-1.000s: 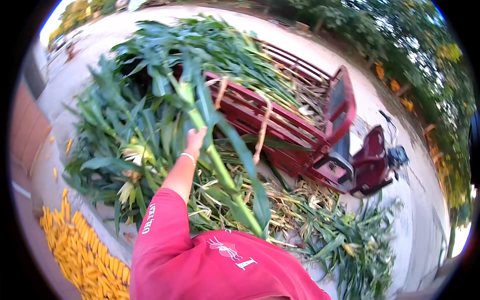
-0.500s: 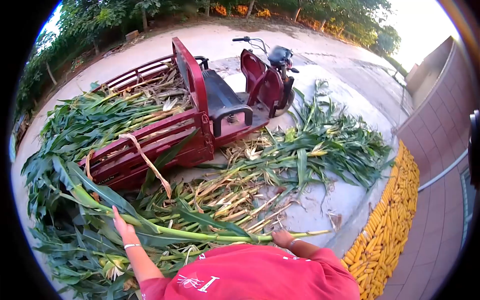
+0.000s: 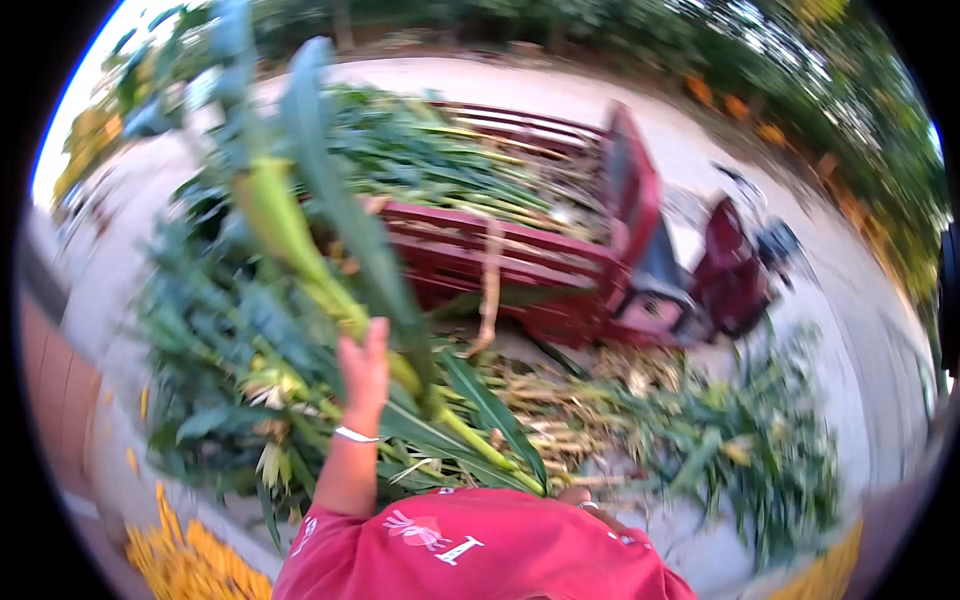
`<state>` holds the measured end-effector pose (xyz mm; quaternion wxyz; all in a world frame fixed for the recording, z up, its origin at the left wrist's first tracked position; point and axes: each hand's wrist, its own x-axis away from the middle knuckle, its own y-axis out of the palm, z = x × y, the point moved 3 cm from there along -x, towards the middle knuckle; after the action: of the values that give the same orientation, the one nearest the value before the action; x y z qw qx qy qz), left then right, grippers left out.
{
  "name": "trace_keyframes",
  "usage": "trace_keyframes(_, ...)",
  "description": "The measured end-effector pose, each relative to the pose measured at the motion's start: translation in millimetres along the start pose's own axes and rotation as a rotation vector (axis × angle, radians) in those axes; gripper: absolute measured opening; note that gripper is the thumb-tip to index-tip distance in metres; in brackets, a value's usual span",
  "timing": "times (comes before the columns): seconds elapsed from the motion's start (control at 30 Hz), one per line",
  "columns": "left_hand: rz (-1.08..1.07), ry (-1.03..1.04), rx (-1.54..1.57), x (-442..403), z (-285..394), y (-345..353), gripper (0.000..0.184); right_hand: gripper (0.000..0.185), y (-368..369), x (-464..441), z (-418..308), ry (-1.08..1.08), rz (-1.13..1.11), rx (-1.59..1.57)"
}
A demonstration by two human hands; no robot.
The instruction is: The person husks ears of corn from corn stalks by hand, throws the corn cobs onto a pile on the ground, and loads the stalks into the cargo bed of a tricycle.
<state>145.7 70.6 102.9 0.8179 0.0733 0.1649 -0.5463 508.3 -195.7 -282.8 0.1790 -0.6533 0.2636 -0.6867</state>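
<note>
A long green corn stalk [image 3: 318, 285] rises slantwise in front of me, its broad leaves and leafy top at upper left. Midway along it, my left hand [image 3: 364, 372] is closed around the stalk; a silver bracelet circles that wrist. At the front of my red shirt, my right hand [image 3: 574, 495] shows only in part, closed at the stalk's lower end, its fingers mostly hidden. Beneath and beyond the stalk lies a heap of cut corn plants [image 3: 240, 370], with pale husks among the leaves. Motion blurs much of the view.
A red three-wheeled cargo vehicle [image 3: 560, 275] stands ahead, its bed [image 3: 500, 250] loaded with corn stalks. More leafy stalks [image 3: 770, 450] lie on the concrete to the right. Yellow corn cobs [image 3: 195, 555] are piled at lower left, with others at lower right. Trees line the far road.
The view has swung left. The stalk, earlier nearly level across my front, now tilts up with its leafy top raised. My left hand has risen with it; my right hand is closer to my body.
</note>
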Motion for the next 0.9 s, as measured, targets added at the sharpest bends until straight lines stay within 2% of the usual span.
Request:
trace_keyframes(0.1, -0.038, -0.07, 0.048, 14.7, -13.3, -7.8, 0.033, 0.034, -61.6, -3.5, -14.5, -0.058, 0.116, 0.113)
trace_keyframes(0.17, -0.056, -0.035, -0.046, 25.4, -35.8, -12.9, 0.033, 0.033, -145.8, 9.3, -26.1, -0.157, 0.387, 0.089)
trace_keyframes(0.2, -0.051, -0.012, -0.041, 32.9, -29.4, -15.4, 0.032, 0.035, -203.8, 30.3, -38.5, -0.232, 0.584, -0.088)
trace_keyframes(0.23, -0.052, 0.007, -0.035, 41.6, -23.8, -18.0, 0.031, 0.029, -275.3, 79.8, -65.1, -0.293, 0.639, -0.277)
trace_keyframes(0.3, -0.099, 0.028, -0.017, 55.0, -34.1, -19.4, 0.031, 0.017, -394.2, 181.4, -117.7, -0.784, 1.082, -0.5)
trace_keyframes(0.37, -0.13, 0.078, -0.041, 70.7, -33.8, -19.3, 0.031, 0.016, -471.5, 289.1, -170.4, -1.038, 1.118, -0.669)
trace_keyframes(0.4, -0.139, 0.067, -0.032, 79.8, -33.0, -15.2, 0.032, 0.021, -496.3, 323.0, -189.7, -1.224, 1.194, -0.595)
trace_keyframes(0.43, -0.145, 0.07, -0.031, 88.9, -32.2, -11.9, 0.032, 0.025, -512.5, 357.4, -213.9, -1.326, 1.082, -0.713)
trace_keyframes(0.47, -0.205, 0.05, -0.038, 96.4, -31.9, -7.0, 0.031, 0.029, -534.8, 374.2, -233.7, -1.45, 1.181, -0.543)
trace_keyframes(0.5, -0.264, 0.029, -0.046, 101.4, -31.4, -2.6, 0.031, 0.038, -551.5, 390.2, -257.8, -1.55, 1.18, -0.589)
trace_keyframes(0.57, -0.314, 0.014, -0.062, 107.6, -34.4, 4.9, 0.032, 0.048, -580.8, 412.2, -303.5, -1.611, 1.26, -0.593)
trace_keyframes(0.63, -0.269, 0.141, 0.027, 111.8, -32.0, 14.4, 0.035, 0.058, -617.4, 406.9, -331.1, -1.507, 1.696, -0.451)
trace_keyframes(0.7, -0.297, 0.163, -0.02, 119.3, -29.5, 17.3, 0.039, 0.064, -644.7, 385.5, -334.9, -1.238, 1.918, -0.515)
trace_keyframes(0.77, -0.316, 0.166, 0.035, 123.4, -23.2, 18.6, 0.041, 0.073, -664.7, 353.5, -312.8, -1.015, 2.102, -0.413)
trace_keyframes(0.83, -0.347, 0.174, 0.022, 123.5, -13.2, 14.9, 0.041, 0.074, -659.8, 341.0, -284.5, -0.768, 1.902, -0.656)
trace_keyframes(0.9, -0.394, 0.13, 0.035, 121.5, -11.5, 15.2, 0.04, 0.067, -671.4, 328.6, -265.5, -1.135, 0.977, -0.969)
